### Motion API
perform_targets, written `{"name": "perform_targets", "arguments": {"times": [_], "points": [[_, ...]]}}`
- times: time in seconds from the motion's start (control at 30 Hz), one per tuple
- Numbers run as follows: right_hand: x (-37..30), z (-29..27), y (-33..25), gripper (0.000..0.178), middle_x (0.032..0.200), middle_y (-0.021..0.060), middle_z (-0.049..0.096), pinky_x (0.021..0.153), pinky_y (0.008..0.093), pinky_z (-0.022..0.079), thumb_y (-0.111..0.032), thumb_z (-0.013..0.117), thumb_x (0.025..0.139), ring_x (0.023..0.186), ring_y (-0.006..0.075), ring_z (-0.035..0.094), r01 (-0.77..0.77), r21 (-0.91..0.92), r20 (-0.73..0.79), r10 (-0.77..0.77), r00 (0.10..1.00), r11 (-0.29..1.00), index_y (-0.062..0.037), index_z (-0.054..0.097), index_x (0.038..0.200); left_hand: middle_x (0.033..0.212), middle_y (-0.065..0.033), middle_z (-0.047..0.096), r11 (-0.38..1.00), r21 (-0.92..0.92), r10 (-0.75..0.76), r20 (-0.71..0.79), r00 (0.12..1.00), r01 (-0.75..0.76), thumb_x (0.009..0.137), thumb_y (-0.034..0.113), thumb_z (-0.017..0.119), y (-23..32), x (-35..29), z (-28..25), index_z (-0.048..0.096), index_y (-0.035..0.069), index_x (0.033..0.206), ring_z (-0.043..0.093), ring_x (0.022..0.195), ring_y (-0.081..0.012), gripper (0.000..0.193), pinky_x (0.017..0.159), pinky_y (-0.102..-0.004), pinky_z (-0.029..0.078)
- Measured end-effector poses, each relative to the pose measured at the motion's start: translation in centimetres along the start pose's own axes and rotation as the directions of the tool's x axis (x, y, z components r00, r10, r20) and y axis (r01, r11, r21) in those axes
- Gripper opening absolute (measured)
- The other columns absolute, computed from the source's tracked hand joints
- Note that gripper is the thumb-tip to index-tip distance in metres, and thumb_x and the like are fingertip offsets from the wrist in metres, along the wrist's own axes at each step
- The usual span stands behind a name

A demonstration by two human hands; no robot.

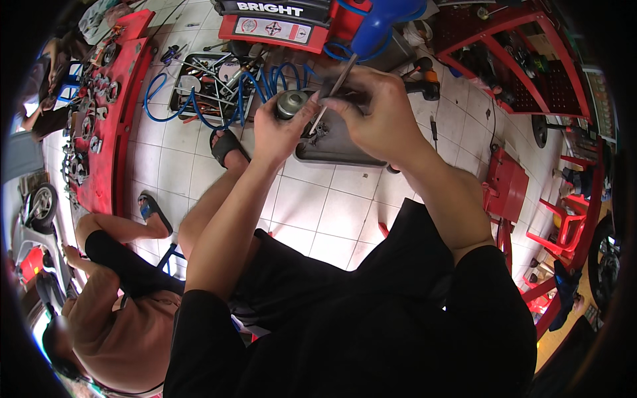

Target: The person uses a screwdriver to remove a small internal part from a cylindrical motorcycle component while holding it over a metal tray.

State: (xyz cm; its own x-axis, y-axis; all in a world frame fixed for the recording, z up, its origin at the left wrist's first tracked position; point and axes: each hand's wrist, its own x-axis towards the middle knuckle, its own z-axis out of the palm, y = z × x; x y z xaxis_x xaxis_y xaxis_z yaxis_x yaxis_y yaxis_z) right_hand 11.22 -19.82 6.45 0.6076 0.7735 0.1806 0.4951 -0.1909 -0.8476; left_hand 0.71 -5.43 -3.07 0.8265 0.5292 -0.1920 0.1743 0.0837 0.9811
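My left hand (279,136) is closed around a round metal part (291,104) with a pale, ringed end facing up. Close beside it, my right hand (381,106) grips a slim metal rod-like tool (342,75) that slants down past the left fingertips. The right fingers are slightly blurred, and whether the tool touches the part I cannot tell. Both hands are above the near side of a dark grey tray (342,156). Several small metal pieces (320,131) lie in that tray, partly hidden by my hands.
A tool tray (178,99) and coiled blue hose (156,118) lie on the tiles, far left. A red machine (273,33) stands ahead; a power drill (424,86) lies right of the hands. Metal parts cover a red bench (123,126). Another person (126,331) sits lower left.
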Motion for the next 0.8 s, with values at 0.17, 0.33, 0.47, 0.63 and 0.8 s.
{"name": "perform_targets", "arguments": {"times": [0.17, 0.33, 0.47, 0.63, 0.8], "points": [[0.1, -0.1, 0.2, 0.026, 0.095, 0.011, 0.072, 0.079, 0.028, 0.056, -0.002, 0.073, 0.083, 0.087, 0.016, 0.07, -0.06, 0.217, 0.0, 0.061, 0.998, 0.974, 0.0029, 0.069, 0.109, 0.086, -0.0064, 0.072, 0.998, -0.057, 0.016, 0.004, 1.0, -0.016, 0.082, 0.027, 0.08, -0.4, 0.0, -0.2, 0.069, -0.002, 0.097, 0.064, 0.077, -0.0099, 0.035, 0.072, -0.0259, 0.051], [0.3, -1.0, -0.6, 0.038, 0.094, 0.0113, 0.072, 0.082, 0.0284, 0.055, -0.002, 0.074, 0.082, 0.087, 0.0162, 0.07, -0.037, -0.034, 0.053, 0.038, 0.998, 0.999, 0.0016, 0.065, 0.119, 0.085, -0.0055, 0.072, 0.999, 0.006, 0.033, -0.015, 0.999, -0.033, 0.082, 0.03, 0.081, -0.3, 0.1, -0.2, 0.069, -0.002, 0.096, 0.064, 0.076, -0.0095, 0.036, 0.071, -0.0254, 0.051], [0.2, -1.4, -0.3, 0.041, 0.089, 0.0091, 0.07, 0.079, 0.0259, 0.054, -0.002, 0.074, 0.082, 0.084, 0.0149, 0.069, -0.105, 0.127, -0.004, 0.106, 0.994, 0.986, -0.0012, 0.064, 0.122, 0.084, -0.0048, 0.072, 0.997, -0.052, -0.056, -0.013, 0.998, 0.055, 0.082, 0.031, 0.082, 0.9, -0.2, 0.8, 0.07, -0.001, 0.093, 0.062, 0.073, -0.0087, 0.036, 0.069, -0.0244, 0.05], [0.6, -1.6, -0.2, 0.036, 0.085, 0.011, 0.07, 0.074, 0.0309, 0.053, -0.006, 0.075, 0.08, 0.077, 0.0207, 0.068, -0.06, 0.094, 0.054, 0.055, 0.997, 0.994, -0.0005, 0.066, 0.115, 0.086, -0.004, 0.072, 0.944, -0.312, -0.118, -0.011, 0.993, 0.109, 0.084, 0.027, 0.08, 0.5, 0.0, 0.7, 0.07, -0.001, 0.096, 0.064, 0.072, -0.0087, 0.032, 0.064, -0.0238, 0.05], [-0.5, -2.2, -3.7, 0.019, 0.094, 0.0088, 0.071, 0.083, 0.0289, 0.052, -0.002, 0.07, 0.087, 0.089, 0.0177, 0.068, -0.161, 0.365, -0.108, 0.213, 0.971, 0.917, 0.0022, 0.068, 0.106, 0.074, -0.0005, 0.064, 0.958, -0.221, -0.209, -0.108, 0.972, 0.182, 0.079, 0.044, 0.081, 1.5, 0.0, 0.1, 0.07, 0.002, 0.098, 0.053, 0.058, -0.0069, 0.047, 0.049, -0.0242, 0.039]]}}
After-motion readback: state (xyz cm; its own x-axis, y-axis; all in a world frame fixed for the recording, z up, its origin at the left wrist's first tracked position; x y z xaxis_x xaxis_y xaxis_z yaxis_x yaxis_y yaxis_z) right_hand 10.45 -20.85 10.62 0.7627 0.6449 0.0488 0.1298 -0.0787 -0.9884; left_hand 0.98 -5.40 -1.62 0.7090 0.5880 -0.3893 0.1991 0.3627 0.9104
